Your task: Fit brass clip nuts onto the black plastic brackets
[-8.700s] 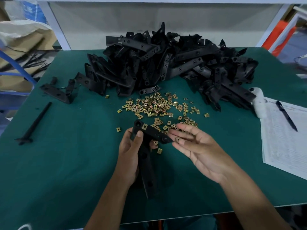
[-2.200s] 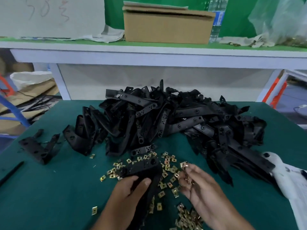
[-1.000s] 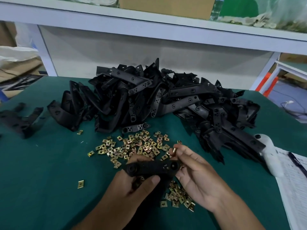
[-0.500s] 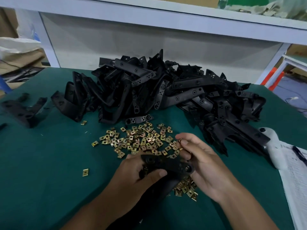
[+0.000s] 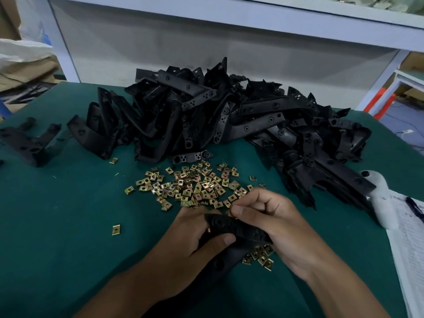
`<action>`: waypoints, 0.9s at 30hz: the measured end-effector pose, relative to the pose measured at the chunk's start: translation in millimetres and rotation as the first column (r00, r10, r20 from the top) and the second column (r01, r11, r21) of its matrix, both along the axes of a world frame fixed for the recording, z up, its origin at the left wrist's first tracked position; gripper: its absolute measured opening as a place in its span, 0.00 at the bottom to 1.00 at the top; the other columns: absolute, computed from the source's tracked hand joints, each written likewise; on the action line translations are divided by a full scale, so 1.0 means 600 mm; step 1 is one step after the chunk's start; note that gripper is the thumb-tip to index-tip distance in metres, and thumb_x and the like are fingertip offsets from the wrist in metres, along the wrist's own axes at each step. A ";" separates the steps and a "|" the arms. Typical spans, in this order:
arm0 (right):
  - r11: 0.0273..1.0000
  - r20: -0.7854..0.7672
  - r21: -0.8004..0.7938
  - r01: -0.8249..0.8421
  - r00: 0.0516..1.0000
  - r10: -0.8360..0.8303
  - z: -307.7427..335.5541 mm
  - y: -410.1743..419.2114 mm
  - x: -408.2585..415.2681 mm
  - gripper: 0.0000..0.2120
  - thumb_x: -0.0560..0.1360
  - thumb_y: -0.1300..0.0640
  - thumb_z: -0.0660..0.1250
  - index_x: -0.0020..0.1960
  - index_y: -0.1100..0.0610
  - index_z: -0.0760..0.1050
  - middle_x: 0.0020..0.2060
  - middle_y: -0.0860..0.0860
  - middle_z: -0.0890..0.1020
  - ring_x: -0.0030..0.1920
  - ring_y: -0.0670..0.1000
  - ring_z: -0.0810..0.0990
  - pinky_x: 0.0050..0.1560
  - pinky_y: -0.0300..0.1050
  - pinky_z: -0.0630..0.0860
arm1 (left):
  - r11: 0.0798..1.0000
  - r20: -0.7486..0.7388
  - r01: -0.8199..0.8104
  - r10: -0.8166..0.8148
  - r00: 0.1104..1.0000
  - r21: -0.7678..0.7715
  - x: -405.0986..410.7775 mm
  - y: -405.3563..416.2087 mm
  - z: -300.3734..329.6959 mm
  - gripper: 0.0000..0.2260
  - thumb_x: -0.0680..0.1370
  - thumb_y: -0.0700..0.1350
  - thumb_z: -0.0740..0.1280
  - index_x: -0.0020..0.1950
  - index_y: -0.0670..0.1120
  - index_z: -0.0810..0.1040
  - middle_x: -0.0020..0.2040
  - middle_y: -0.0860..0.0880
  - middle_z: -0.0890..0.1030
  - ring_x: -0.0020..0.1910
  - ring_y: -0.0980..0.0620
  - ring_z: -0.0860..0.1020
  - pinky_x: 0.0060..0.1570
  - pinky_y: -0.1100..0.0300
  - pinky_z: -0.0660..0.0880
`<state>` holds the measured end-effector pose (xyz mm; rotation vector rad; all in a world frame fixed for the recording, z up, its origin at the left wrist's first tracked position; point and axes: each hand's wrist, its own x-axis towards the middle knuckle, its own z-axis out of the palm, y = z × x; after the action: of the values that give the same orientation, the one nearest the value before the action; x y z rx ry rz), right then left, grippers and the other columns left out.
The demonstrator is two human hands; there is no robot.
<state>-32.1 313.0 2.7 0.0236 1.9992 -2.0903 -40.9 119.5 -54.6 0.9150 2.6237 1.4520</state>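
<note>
A black plastic bracket (image 5: 231, 228) is gripped by the left hand (image 5: 195, 246) above the green counter (image 5: 68, 226). Its upper edge is pinched by the right hand (image 5: 275, 223), perhaps with a clip nut. Loose brass clip nuts (image 5: 192, 187) are scattered just behind.

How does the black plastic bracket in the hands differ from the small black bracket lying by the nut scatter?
The held black plastic bracket is gripped by both the left hand and right hand; the small black bracket lies untouched on the mat. The held one looks longer. Both have round holes.
</note>
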 end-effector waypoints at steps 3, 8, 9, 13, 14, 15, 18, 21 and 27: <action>1.000 0.008 -0.004 0.000 1.000 0.000 -0.001 -0.001 -0.001 0.05 0.67 0.53 0.76 0.42 0.53 0.83 0.42 0.54 0.87 0.40 0.49 0.85 0.38 0.37 0.78 | 1.000 -0.004 -0.003 0.004 1.000 0.007 -0.001 0.001 0.000 0.07 0.80 0.64 0.59 0.47 0.65 0.74 0.46 0.61 0.76 0.51 0.60 0.72 0.46 0.72 0.63; 1.000 0.027 -0.001 0.007 1.000 -0.007 0.000 -0.001 -0.001 0.08 0.66 0.50 0.76 0.42 0.53 0.83 0.40 0.52 0.85 0.40 0.49 0.83 0.38 0.38 0.77 | 0.999 0.017 0.002 -0.003 1.000 0.048 0.000 0.002 0.005 0.06 0.80 0.63 0.60 0.52 0.69 0.75 0.49 0.64 0.78 0.53 0.62 0.74 0.48 0.71 0.65; 1.000 0.030 -0.002 0.004 1.000 -0.004 0.001 -0.001 0.000 0.08 0.66 0.50 0.76 0.42 0.53 0.83 0.40 0.52 0.85 0.40 0.48 0.83 0.37 0.37 0.77 | 0.999 0.020 0.004 -0.005 1.000 0.053 0.000 0.001 0.006 0.05 0.80 0.64 0.59 0.52 0.71 0.75 0.49 0.65 0.78 0.53 0.62 0.74 0.48 0.72 0.64; 1.000 0.032 0.015 -0.007 0.999 0.007 0.003 0.001 0.001 0.08 0.67 0.51 0.75 0.43 0.53 0.84 0.40 0.52 0.86 0.40 0.48 0.83 0.38 0.37 0.77 | 0.998 0.058 -0.007 0.004 0.998 0.059 0.001 0.000 0.005 0.05 0.79 0.64 0.60 0.51 0.72 0.75 0.48 0.64 0.78 0.52 0.60 0.74 0.47 0.70 0.64; 1.000 0.029 0.019 -0.009 1.000 0.009 0.004 0.001 0.002 0.08 0.67 0.50 0.75 0.43 0.53 0.83 0.40 0.52 0.85 0.40 0.48 0.83 0.38 0.37 0.77 | 0.999 0.063 -0.010 0.007 0.998 0.054 0.001 0.000 0.004 0.05 0.78 0.64 0.60 0.50 0.72 0.75 0.48 0.63 0.78 0.52 0.59 0.74 0.47 0.70 0.64; 1.000 0.025 0.021 -0.008 1.000 0.007 0.004 -0.001 0.002 0.08 0.67 0.50 0.75 0.43 0.53 0.83 0.40 0.52 0.85 0.40 0.48 0.83 0.37 0.38 0.77 | 0.999 0.059 -0.011 0.009 0.998 0.048 0.001 0.000 0.004 0.06 0.78 0.65 0.60 0.50 0.70 0.75 0.48 0.62 0.78 0.52 0.59 0.74 0.48 0.69 0.64; 0.999 0.012 0.030 0.018 1.000 -0.018 0.004 -0.004 0.002 0.07 0.70 0.48 0.75 0.42 0.52 0.83 0.40 0.51 0.85 0.39 0.48 0.83 0.37 0.37 0.77 | 0.998 0.048 -0.034 0.032 0.998 0.044 0.001 0.001 0.003 0.06 0.78 0.66 0.59 0.51 0.70 0.75 0.48 0.62 0.79 0.52 0.61 0.74 0.49 0.68 0.66; 0.997 -0.010 0.055 0.053 0.999 -0.052 0.003 -0.004 0.001 0.08 0.74 0.47 0.73 0.42 0.51 0.84 0.42 0.52 0.86 0.41 0.48 0.83 0.38 0.37 0.76 | 0.996 0.074 -0.078 0.075 0.994 0.040 0.000 -0.001 0.002 0.13 0.76 0.68 0.58 0.54 0.67 0.76 0.49 0.62 0.79 0.53 0.60 0.74 0.51 0.65 0.68; 0.993 -0.095 0.110 0.045 0.995 -0.034 0.001 0.001 -0.001 0.09 0.74 0.47 0.68 0.43 0.51 0.84 0.42 0.50 0.86 0.42 0.47 0.84 0.40 0.40 0.77 | 0.996 0.089 -0.073 0.069 0.994 0.044 0.001 0.001 0.002 0.15 0.76 0.68 0.59 0.56 0.63 0.76 0.49 0.62 0.79 0.54 0.60 0.74 0.52 0.63 0.69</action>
<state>-32.7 313.7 3.4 -0.0145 2.1864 -2.0355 -40.4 120.1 -53.7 0.7508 2.5951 1.5390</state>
